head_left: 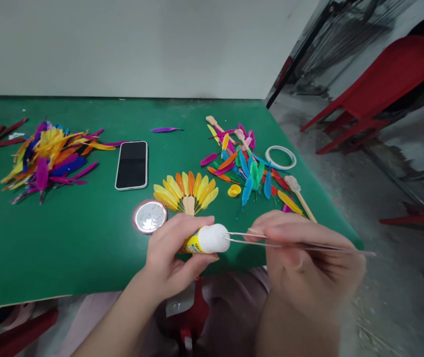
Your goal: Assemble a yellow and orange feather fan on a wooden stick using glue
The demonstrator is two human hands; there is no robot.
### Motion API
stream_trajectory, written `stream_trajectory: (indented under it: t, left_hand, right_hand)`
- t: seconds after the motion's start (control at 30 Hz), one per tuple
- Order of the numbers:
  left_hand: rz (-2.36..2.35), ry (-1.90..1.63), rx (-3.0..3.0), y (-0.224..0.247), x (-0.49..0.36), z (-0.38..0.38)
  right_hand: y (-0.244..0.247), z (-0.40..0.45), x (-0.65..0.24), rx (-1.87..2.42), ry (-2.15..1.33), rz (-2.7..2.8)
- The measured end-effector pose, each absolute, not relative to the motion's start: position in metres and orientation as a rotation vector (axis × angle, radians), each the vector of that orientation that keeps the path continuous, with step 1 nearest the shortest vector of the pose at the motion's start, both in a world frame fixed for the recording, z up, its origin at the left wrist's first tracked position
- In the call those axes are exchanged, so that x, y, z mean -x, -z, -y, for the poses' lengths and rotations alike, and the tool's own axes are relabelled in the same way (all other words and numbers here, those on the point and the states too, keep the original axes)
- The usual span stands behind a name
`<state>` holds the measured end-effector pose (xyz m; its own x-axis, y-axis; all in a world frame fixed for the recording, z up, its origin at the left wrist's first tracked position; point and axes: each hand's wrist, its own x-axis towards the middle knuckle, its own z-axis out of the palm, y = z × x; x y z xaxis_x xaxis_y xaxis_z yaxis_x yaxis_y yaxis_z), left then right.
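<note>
My left hand [176, 250] is wrapped round a yellow glue bottle [209, 239] with a rounded white top, held sideways over the table's front edge. Between the fingers of my right hand [304, 253] is a pair of metal tweezers [247, 238], their tips touching the white top of the bottle. Just beyond my left hand lies a fan of yellow and orange feathers [187, 187], spread around a wooden stick [188, 204] whose lower part is hidden. A small yellow cap [234, 190] sits to the right of the fan.
A round silvery disc [150, 216] and a phone [132, 165] lie on the green table [66, 248]. Feather piles stand at left [55, 158] and right [249, 168], near a tape roll [280, 157]. A red chair [393, 84] is beyond the right edge.
</note>
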<state>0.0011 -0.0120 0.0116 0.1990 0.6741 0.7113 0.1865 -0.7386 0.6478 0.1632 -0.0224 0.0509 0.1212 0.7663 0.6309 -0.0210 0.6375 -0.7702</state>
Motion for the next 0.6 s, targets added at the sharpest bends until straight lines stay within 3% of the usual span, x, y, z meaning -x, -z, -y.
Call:
stream_trajectory:
  t: [0.6]
  left_hand:
    - [-0.794,-1.516,-2.053,-0.0087,-0.0006,0.0126]
  right_hand:
    - [-0.0522,0.0237,-0.1618,0.749,-0.657,1.325]
